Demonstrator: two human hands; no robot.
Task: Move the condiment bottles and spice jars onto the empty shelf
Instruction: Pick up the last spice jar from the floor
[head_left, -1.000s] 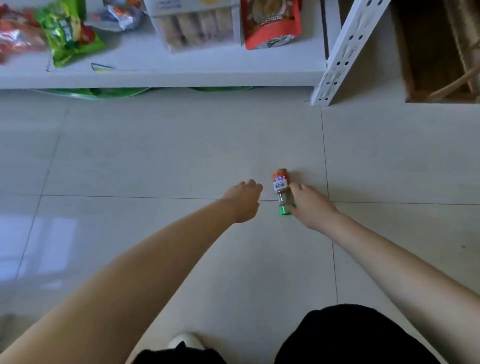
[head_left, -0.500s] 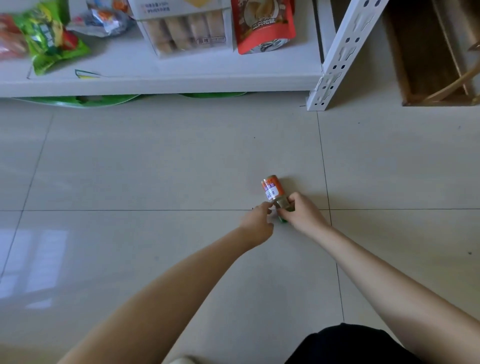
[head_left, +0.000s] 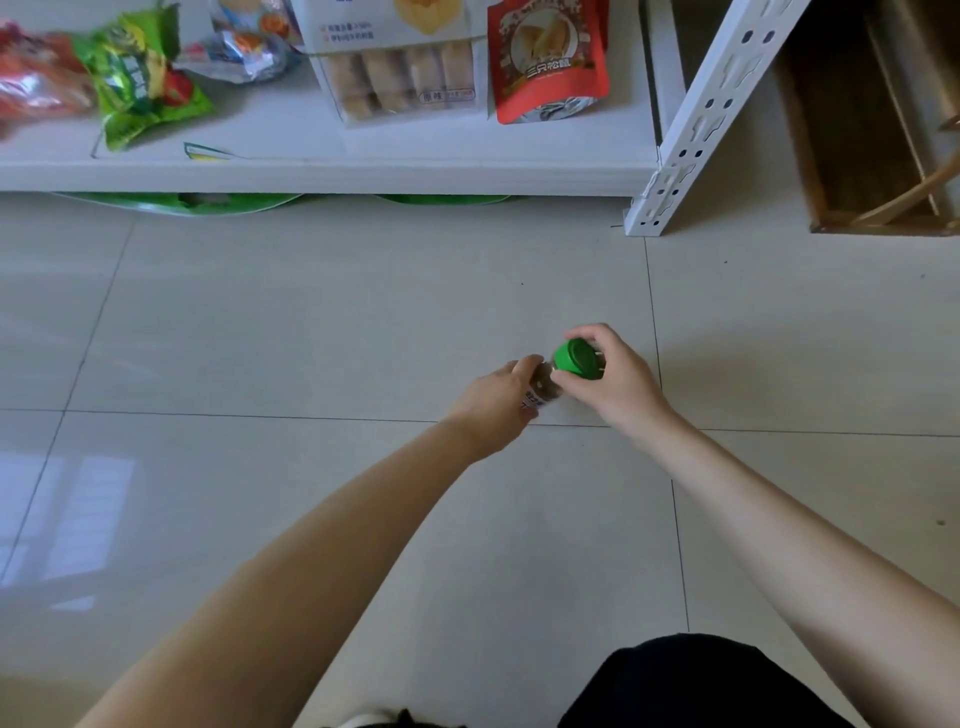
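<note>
Head view: a person crouched over a tiled floor (head_left: 311, 322) holds a small spice jar (head_left: 545, 387) between both hands. The left hand (head_left: 496, 402) is wrapped round the labelled glass body and the right hand (head_left: 621, 387) is curled over the green cap (head_left: 575, 358), with the jar tilted cap-end toward the right palm. Whether its base touches the tile beneath the grip cannot be told. The danger appears to lie in the cap: a twist from the right fingers could loosen it, and a jar carried by its lid alone may part from it, dropping glass onto hard tile and scattering the contents. Passing it between palms is another weak point, since smooth glass could slip as one hand lets go. Through the glass beside the left fingertips shows a dark brown, coarse filling. Beyond the grip, a white shelf (head_left: 332, 174) carries a clear-fronted box (head_left: 400, 78) of pale pastries, a red pouch (head_left: 550, 57) and a green packet (head_left: 140, 78), so it is not the empty shelf the task calls for, and none is in sight. Far right of the hands, an open wooden crate (head_left: 810, 130) holds what looks like a stick.
</note>
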